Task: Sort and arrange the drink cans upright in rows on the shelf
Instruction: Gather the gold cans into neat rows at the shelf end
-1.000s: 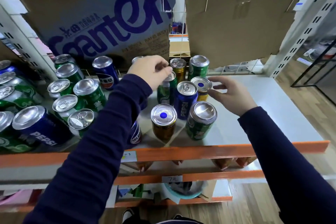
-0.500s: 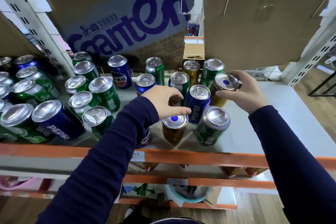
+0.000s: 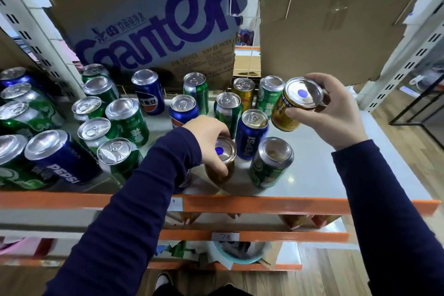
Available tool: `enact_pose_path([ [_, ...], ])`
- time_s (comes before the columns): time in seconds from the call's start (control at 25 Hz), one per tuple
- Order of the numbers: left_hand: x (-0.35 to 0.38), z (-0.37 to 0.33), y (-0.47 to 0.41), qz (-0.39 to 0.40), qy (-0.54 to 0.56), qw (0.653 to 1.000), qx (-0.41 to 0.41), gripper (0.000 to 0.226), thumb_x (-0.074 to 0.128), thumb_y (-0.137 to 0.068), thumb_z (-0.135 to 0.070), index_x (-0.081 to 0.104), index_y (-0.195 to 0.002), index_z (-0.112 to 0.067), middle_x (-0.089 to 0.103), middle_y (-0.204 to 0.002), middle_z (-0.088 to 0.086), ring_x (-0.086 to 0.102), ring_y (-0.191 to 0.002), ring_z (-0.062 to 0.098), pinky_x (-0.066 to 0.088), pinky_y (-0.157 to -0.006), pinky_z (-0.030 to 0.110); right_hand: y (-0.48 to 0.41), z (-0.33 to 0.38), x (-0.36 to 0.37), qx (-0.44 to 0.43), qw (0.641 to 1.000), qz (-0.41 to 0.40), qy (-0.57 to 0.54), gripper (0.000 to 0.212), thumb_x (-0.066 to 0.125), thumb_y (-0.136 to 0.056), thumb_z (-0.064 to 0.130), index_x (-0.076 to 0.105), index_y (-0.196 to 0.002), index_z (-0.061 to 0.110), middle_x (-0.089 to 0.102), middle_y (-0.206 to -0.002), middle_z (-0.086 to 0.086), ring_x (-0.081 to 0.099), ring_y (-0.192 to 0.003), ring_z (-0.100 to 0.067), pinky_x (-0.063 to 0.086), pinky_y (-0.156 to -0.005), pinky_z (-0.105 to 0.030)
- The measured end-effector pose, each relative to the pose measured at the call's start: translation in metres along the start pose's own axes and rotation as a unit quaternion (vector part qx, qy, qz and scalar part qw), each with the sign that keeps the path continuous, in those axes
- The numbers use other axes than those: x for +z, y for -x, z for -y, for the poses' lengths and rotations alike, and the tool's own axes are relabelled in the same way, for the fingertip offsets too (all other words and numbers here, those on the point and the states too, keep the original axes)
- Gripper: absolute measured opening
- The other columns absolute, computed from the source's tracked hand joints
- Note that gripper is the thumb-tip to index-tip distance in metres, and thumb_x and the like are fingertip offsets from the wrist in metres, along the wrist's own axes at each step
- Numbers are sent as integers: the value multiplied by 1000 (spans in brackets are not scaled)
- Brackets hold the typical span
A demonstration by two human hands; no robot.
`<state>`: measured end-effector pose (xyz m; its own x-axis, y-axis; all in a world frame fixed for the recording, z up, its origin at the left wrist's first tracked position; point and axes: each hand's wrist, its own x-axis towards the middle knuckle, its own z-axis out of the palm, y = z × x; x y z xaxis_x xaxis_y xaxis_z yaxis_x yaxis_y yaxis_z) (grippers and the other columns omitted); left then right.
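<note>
The sorting is looking less than halfway done. On the shelf [image 3: 324, 168] the cans are standing upright, but the colours are mixing. A blue Pepsi can [image 3: 251, 137] is sitting between green ones, a green can [image 3: 270, 163] is standing alone near the front, and a gold can at the back [image 3: 243, 91] is standing among green cans. Only the green cluster on the left [image 3: 127, 120] is beginning to read as rows. The right half of the shelf is lying bare.

The right hand [image 3: 336, 113] is grasping a lifted gold can [image 3: 292, 108], with fingers and thumb curling round its upper body. That can is tilting in the air above the shelf, clear of the others. The left hand [image 3: 209, 139] is closing its fingers over the rim of a front gold can [image 3: 222, 161], which is standing on the shelf just beside the blue Pepsi can. The person seems to be gathering the gold cans together, and the blue and green ones are waiting for regrouping.

In the neighbouring bay, a leaning Pepsi can [image 3: 55, 158] and its green neighbours are appearing tilted, though the wide lens may be causing that.

As for containers, the printed cardboard [image 3: 156, 19] and the torn cardboard [image 3: 336, 31] are leaning against the back as flat sheets, holding nothing. On the lower shelf a teal-rimmed tub [image 3: 240, 255] is holding something too dark to identify.
</note>
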<state>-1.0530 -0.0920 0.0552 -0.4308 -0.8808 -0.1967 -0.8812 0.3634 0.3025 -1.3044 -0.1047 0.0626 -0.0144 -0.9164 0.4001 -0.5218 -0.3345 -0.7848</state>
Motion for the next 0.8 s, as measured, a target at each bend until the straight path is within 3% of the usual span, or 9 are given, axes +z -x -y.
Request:
enact_pose_path([
  [0.12,-9,12,18,-117,132,984,2,67,88,-52,-36,63,-111,-20,64,-101,-10,59,-95,7,47,-86,20,2,20,2,-28,999,-7,-25,62,83,-58,23,57,-113,22,65,-103,8,63,-95,-12,53,-83,-30],
  [0.2,-18,24,34,-199,216,956,-1,65,88,-48,-37,63,-106,-25,65,-97,-15,60,-91,2,49,-86,20,1,40,11,-45,998,-5,-41,64,83,-59,25,57,-117,19,65,-107,4,63,-98,-13,53,-82,-28],
  [0.32,-28,47,63,-305,340,889,1,64,84,-44,-47,61,-101,-27,68,-97,-9,64,-91,8,53,-83,28,2,76,38,-59,995,18,-76,64,82,-61,26,56,-119,17,66,-110,4,63,-101,-10,51,-82,-22],
  [0.44,-35,77,101,-382,466,798,13,64,83,-47,-42,61,-103,-20,69,-102,2,66,-91,14,53,-80,28,9,115,80,-63,989,58,-117,66,81,-62,30,57,-121,14,67,-110,2,64,-101,-10,50,-83,-23],
  [0.56,-43,121,160,-442,515,734,11,65,84,-49,-50,63,-101,-18,68,-100,2,63,-89,11,49,-77,22,27,161,136,-70,982,89,-151,61,77,-66,29,58,-121,12,67,-108,4,64,-99,-8,50,-80,-20],
  [0.8,-39,223,300,-510,519,685,-52,22,69,-58,-44,68,-71,-27,69,-77,-14,62,-76,1,48,-69,19,84,254,274,-82,972,131,-176,58,67,-65,44,61,-117,20,67,-110,2,64,-100,-10,50,-84,-27],
])
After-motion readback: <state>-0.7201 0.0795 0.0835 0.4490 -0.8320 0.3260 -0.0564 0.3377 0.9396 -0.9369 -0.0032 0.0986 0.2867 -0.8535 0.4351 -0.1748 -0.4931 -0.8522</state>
